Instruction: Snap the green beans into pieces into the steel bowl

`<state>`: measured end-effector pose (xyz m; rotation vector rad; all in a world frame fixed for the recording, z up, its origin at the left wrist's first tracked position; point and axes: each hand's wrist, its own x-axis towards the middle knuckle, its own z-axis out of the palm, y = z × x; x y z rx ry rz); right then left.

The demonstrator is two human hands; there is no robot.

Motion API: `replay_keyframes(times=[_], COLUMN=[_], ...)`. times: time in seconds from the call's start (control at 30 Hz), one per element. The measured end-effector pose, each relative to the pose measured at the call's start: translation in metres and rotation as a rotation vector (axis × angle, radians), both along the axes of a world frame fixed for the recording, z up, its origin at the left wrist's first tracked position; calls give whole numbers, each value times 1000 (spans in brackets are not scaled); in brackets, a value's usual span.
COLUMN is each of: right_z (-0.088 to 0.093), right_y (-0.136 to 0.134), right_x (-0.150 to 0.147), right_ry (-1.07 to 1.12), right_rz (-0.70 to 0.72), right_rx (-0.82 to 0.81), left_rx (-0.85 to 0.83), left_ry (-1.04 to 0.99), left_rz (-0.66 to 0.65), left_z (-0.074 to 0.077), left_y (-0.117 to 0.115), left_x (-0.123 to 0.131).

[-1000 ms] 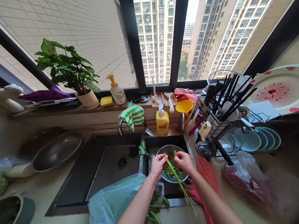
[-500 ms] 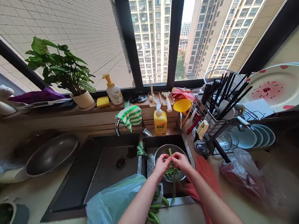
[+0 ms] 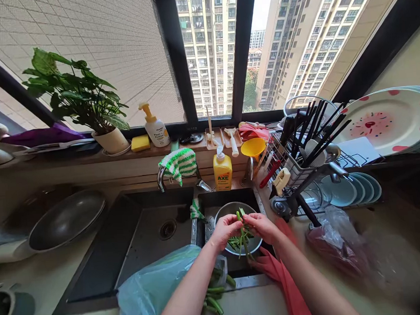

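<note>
My left hand [image 3: 226,230] pinches a thin green vegetable stem [image 3: 239,217] between thumb and fingertips. Close beside it, my right hand [image 3: 262,227] is closed on another piece of green stem, its end showing by the fingertips. Both hands are above a metal bowl [image 3: 234,254] in the right sink basin. Cut green pieces [image 3: 233,243] lie inside the bowl, partly hidden by my hands. More green stems [image 3: 213,305] stick out of a pale plastic bag [image 3: 147,286] under my left forearm.
A red plastic bag [image 3: 281,277] hangs over the sink edge by my right forearm. Behind the basin stand a yellow soap bottle [image 3: 223,172] and a faucet with a striped cloth [image 3: 179,163]. To the right is a dish rack [image 3: 297,175] with chopsticks and plates.
One stem held by both hands is now two pieces, one in each hand. My fingertips have moved slightly apart. The camera view has shifted a little.
</note>
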<state>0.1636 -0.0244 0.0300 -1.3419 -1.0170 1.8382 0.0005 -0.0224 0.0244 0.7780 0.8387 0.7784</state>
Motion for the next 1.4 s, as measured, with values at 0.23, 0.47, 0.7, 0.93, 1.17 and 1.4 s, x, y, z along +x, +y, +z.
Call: replay_keyframes(times=[0.23, 0.47, 0.7, 0.93, 1.17, 1.4], right_z=[-15, -6, -10, -11, -16, -22], right_y=[2, 6, 2, 2, 11, 8], right_x=[-24, -24, -34, -19, -12, -16], right_ry=[-130, -180, 36, 104, 84, -86], right_rz=[-92, -59, -216, -287, -383, -175], right_rx=[206, 183, 70, 78, 161, 320], left_rx=[-97, -34, -141, -140, -73, -15], left_ry=[115, 56, -96, -64, 48, 88], left_rz=[151, 76, 170, 327, 47, 154], left_z=[-17, -17, -20, -19, -12, -23], left_y=[3, -3, 1, 16, 6, 1], left_x=[-4, 1, 1, -12, 6, 15])
